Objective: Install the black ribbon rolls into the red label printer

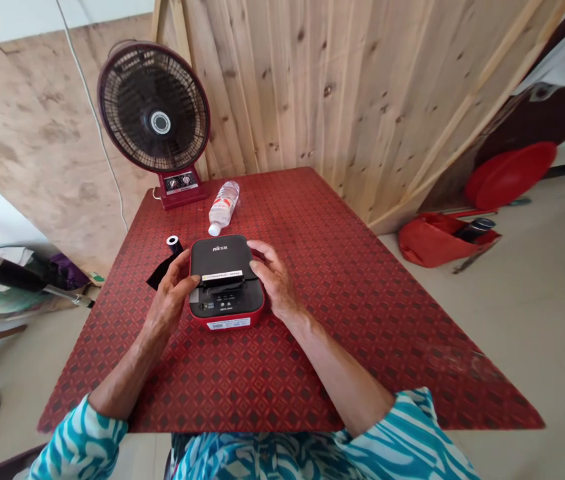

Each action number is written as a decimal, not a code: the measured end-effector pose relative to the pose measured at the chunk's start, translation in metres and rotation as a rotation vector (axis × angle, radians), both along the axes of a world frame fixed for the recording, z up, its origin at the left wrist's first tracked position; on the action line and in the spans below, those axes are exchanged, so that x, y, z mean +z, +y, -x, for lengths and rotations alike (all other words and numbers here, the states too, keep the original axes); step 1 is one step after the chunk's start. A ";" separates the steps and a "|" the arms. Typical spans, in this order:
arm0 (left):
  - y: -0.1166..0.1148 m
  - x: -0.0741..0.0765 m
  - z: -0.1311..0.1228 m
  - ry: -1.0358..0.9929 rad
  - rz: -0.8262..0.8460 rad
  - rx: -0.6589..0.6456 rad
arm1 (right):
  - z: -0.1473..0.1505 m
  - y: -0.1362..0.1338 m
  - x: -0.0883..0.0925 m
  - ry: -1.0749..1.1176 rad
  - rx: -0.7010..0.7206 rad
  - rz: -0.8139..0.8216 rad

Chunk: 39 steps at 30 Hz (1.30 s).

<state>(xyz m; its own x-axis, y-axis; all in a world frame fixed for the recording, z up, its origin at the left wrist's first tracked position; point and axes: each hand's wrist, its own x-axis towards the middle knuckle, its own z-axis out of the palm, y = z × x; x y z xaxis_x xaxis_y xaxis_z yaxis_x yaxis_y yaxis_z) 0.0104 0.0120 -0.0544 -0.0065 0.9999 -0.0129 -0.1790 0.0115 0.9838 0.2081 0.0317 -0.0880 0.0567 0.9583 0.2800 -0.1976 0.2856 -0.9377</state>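
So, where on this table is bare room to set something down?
Widest free patch: the table right of the printer and right hand, out to the edge. A smaller one lies left of the left hand, near the front. Crowded: behind the printer, with the bottle, fan and black roll.

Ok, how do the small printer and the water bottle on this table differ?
The small printer is opaque black with a red base, while the water bottle is clear plastic with a white cap. The printer sits flat; the bottle lies on its side. The left hand and right hand both touch the printer, but neither touches the bottle. Both rest on the same red patterned tabletop.
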 end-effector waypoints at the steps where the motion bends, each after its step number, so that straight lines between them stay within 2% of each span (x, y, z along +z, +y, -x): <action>1: -0.001 0.001 -0.001 -0.013 0.004 -0.006 | -0.001 0.000 0.000 -0.025 -0.002 -0.020; 6: -0.001 0.001 -0.003 -0.036 -0.003 -0.025 | -0.002 -0.001 0.002 -0.078 -0.025 -0.060; 12: -0.012 -0.013 -0.005 -0.124 -0.039 -0.035 | 0.004 -0.007 -0.008 -0.090 -0.093 -0.022; 18: -0.020 -0.022 -0.006 -0.246 -0.043 -0.068 | 0.010 -0.008 -0.022 -0.078 -0.152 0.123; 26: -0.017 -0.020 -0.003 -0.245 -0.012 -0.064 | 0.011 -0.005 -0.024 -0.059 -0.144 0.137; 34: -0.013 -0.012 0.001 -0.160 -0.009 -0.110 | 0.010 -0.006 -0.025 -0.080 -0.157 0.125; 39: -0.012 -0.012 0.002 -0.111 -0.033 -0.109 | 0.010 -0.007 -0.026 -0.109 -0.157 0.108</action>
<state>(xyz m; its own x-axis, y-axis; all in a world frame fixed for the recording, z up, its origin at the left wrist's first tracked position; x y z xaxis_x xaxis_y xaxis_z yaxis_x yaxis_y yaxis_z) 0.0080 -0.0001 -0.0665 0.1021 0.9945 0.0254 -0.2863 0.0049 0.9581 0.1982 0.0247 -0.1142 0.1823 0.9649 0.1890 -0.0543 0.2018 -0.9779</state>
